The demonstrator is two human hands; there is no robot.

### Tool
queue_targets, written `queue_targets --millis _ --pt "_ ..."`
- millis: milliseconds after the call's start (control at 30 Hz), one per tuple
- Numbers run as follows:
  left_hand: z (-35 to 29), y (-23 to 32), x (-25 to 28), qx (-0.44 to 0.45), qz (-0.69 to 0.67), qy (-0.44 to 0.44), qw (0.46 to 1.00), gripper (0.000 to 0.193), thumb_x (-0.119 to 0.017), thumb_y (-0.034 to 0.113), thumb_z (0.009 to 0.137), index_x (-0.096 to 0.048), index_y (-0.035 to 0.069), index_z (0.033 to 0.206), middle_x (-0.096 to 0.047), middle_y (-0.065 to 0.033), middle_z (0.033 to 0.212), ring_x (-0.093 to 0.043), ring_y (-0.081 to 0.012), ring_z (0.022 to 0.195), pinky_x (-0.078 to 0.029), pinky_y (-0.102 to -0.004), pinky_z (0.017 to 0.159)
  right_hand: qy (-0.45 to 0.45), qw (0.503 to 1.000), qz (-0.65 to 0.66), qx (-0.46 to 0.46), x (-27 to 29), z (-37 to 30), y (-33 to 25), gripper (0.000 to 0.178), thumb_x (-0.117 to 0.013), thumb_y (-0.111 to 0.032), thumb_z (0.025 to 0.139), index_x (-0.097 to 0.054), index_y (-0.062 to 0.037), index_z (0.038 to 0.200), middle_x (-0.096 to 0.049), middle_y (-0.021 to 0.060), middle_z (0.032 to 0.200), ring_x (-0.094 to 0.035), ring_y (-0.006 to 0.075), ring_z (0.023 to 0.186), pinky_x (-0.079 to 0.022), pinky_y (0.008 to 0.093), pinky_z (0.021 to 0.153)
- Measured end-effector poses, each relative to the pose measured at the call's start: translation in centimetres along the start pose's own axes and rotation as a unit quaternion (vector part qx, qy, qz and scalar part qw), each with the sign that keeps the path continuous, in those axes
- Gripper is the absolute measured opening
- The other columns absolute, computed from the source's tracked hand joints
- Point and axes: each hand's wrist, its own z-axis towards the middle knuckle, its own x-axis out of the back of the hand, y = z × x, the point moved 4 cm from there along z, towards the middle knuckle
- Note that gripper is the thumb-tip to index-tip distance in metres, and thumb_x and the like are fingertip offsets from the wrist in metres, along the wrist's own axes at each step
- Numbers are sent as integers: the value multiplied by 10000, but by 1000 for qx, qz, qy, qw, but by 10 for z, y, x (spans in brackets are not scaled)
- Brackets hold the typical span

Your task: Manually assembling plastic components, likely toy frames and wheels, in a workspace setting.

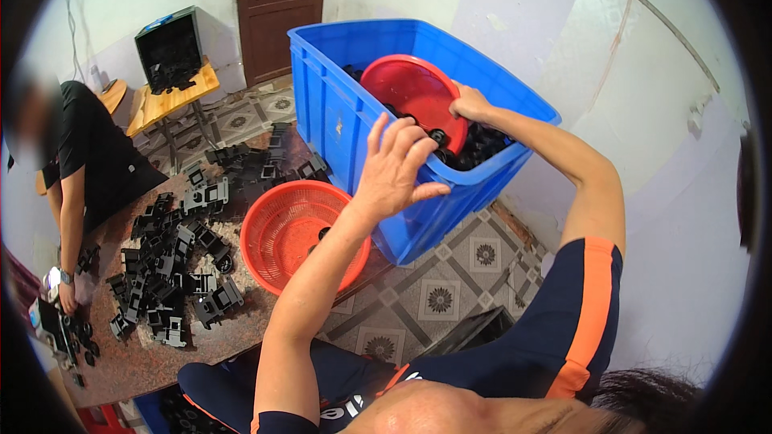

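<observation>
My right hand [471, 104] grips the rim of a red plastic basin [414, 84], which lies tilted inside a tall blue plastic bin [334, 116]. Black round parts [480, 147] fill the bin around and below the basin. A few of these, looking like small wheels, show at the basin's lower edge. Over the bin's near rim is my left hand [394, 169], fingers spread and thumb out, close to those wheels. Whether its fingertips touch them I cannot tell. Below my left forearm stands an orange-red slotted basket [273, 233] with a couple of black pieces in it.
Black plastic brackets [173, 253] are heaped on the stone-topped table [193, 362]. At the left, a person in black [104, 153] handles dark parts. A wooden stand [181, 104] with a dark crate [169, 48] is behind. Patterned tile floor [438, 297] lies below the bin.
</observation>
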Motion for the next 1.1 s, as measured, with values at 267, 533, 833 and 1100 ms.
queue_targets --millis 267,533,833,1100 --pt "3 4 -2 -10 -42 14 999 684 -585 698 763 -522 139 1152 -497 -75 1109 -440 -289 1214 -161 -564 1138 -70 917 335 -205 35 -36 38 99 -604 -14 681 -619 -73 759 -624 60 694 -626 204 568 -498 287 496" --pt "-1 2 -2 -10 -23 10 1000 685 -625 669 748 -524 129 1157 -488 -89 1132 -442 -308 1220 -186 -561 1125 -41 859 472 -194 -9 -13 -10 232 -609 -45 752 -603 -46 983 -660 76 920 -663 178 828 -580 275 632" --pt "3 11 14 -3 2 -24 1000 648 -626 629 784 -536 110 1161 -509 -89 1153 -430 -310 1260 -185 -541 1145 -32 795 560 -233 -7 -21 -21 282 -616 -85 821 -593 -72 1102 -667 78 1066 -671 190 934 -602 348 754" --pt "7 23 24 2 -10 -49 999 669 -640 564 819 -498 96 1275 -490 -121 1277 -390 -346 1318 -213 -539 1142 68 742 644 -173 23 -24 -5 212 -611 -88 832 -600 -69 1043 -651 85 1022 -651 217 862 -595 372 690"
